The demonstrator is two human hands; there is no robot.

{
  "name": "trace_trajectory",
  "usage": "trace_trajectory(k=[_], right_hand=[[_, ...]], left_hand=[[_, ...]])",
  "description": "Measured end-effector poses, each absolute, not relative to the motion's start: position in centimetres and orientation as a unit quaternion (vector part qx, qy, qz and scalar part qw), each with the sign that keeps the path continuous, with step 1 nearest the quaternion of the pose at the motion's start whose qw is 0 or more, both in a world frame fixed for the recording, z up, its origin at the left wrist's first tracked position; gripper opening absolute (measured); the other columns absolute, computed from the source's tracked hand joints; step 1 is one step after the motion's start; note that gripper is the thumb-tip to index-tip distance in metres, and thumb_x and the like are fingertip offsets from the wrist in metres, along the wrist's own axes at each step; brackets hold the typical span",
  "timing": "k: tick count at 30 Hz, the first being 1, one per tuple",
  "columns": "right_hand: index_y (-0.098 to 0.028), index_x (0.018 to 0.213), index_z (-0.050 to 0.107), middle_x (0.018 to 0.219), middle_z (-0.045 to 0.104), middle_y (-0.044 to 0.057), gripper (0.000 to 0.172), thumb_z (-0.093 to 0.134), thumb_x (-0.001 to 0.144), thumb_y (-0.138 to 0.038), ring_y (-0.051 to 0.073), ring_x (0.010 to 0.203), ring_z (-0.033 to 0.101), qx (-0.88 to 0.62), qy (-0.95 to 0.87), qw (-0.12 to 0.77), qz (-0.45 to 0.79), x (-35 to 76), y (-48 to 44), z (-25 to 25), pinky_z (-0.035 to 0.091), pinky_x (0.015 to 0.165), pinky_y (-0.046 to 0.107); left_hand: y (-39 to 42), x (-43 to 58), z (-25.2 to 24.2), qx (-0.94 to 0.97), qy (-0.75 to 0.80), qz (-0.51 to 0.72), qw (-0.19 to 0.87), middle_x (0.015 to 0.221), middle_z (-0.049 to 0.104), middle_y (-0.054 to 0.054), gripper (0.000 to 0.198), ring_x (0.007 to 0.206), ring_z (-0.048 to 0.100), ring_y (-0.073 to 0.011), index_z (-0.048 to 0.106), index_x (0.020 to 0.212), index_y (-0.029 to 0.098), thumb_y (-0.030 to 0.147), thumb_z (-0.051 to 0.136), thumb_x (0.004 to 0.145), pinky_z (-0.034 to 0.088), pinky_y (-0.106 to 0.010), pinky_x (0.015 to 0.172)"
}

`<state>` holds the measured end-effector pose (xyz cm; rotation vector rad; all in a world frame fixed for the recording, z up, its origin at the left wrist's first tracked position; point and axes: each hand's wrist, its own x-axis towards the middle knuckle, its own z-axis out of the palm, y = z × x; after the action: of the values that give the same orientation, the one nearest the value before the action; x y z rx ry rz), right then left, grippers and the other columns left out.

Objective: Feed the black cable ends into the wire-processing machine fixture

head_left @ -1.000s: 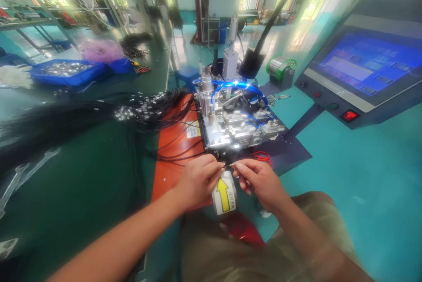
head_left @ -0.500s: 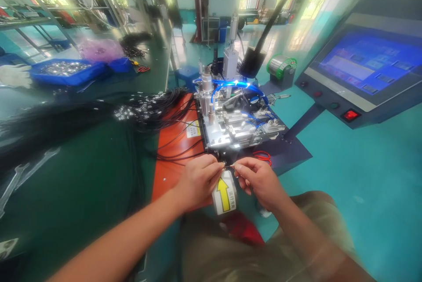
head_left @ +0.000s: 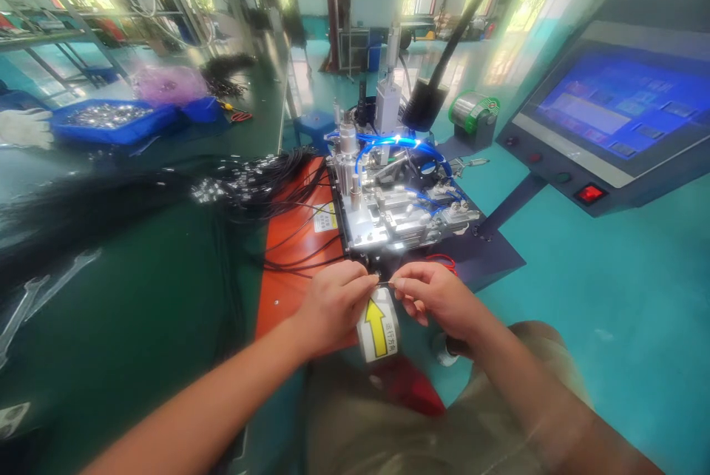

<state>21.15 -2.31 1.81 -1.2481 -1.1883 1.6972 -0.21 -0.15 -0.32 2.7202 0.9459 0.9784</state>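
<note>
Both hands (head_left: 339, 301) (head_left: 435, 294) pinching a wire (head_left: 384, 283) (thin, straight), curved white label (head_left: 379, 328) below, silvery metal machine (head_left: 402, 212) beyond

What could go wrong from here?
The thin strand might slip, since only the fingertips of the left hand and right hand pinch it. The black cables crossing the orange surface could snag. Both hands are near the metal machine, so knuckles might knock it.
</note>
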Motion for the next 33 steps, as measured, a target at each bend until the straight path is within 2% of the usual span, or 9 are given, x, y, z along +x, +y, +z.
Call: trace_trajectory(k=[7,12,19,28,33], right_hand=[[-0.015,0.076,0.064,0.065,0.058,-0.002,0.022,0.073,0.075,-0.035,0.008,0.048,0.052,-0.454,-0.468,0.290,0.701,22.1,-1.4,2.5,0.036,0.036,0.017],[-0.015,0.081,0.064,0.055,0.057,-0.004,0.024,0.074,0.076,-0.037,0.006,0.043,0.044,-0.435,-0.478,0.268,0.715,22.4,-1.1,2.6,0.037,0.040,0.018],[-0.014,0.077,0.067,0.056,0.054,-0.004,0.030,0.078,0.073,-0.042,0.009,0.051,0.046,-0.458,-0.490,0.345,0.656,21.6,-1.3,1.7,0.036,0.046,0.021],[-0.017,0.074,0.066,0.065,0.058,-0.002,0.022,0.070,0.082,-0.037,0.012,0.059,0.051,-0.467,-0.580,0.403,0.532,20.7,-1.9,1.7,0.040,0.056,0.026],[-0.018,0.075,0.067,0.068,0.060,-0.001,0.022,0.067,0.083,-0.039,0.013,0.062,0.054,-0.483,-0.600,0.416,0.484,20.3,-1.9,1.6,0.043,0.058,0.026]], left_hand=[[0.0,-0.1,-0.3,0.891,0.293,0.344,0.041,0.086,0.066,-0.006,0.017,0.075,0.057,-0.0144,0.066,0.099,0.017,0.015,0.051,0.093,0.045,-0.027,0.065],[0.0,-0.1,-0.2,0.887,0.302,0.344,0.068,0.085,0.066,-0.005,0.017,0.073,0.057,-0.0132,0.067,0.099,0.017,0.016,0.051,0.094,0.045,-0.025,0.064],[0.1,-0.3,-0.1,0.885,0.318,0.324,0.100,0.079,0.062,-0.005,0.019,0.070,0.055,-0.0133,0.067,0.100,0.017,0.021,0.050,0.096,0.043,-0.025,0.062],[-0.1,-0.3,0.5,0.895,0.318,0.284,0.133,0.071,0.055,-0.003,0.021,0.065,0.049,-0.0147,0.064,0.088,0.016,0.021,0.045,0.096,0.037,-0.027,0.059],[0.0,-0.2,0.5,0.899,0.312,0.279,0.132,0.072,0.057,-0.003,0.019,0.066,0.050,-0.0149,0.062,0.085,0.017,0.019,0.046,0.094,0.038,-0.026,0.059]])
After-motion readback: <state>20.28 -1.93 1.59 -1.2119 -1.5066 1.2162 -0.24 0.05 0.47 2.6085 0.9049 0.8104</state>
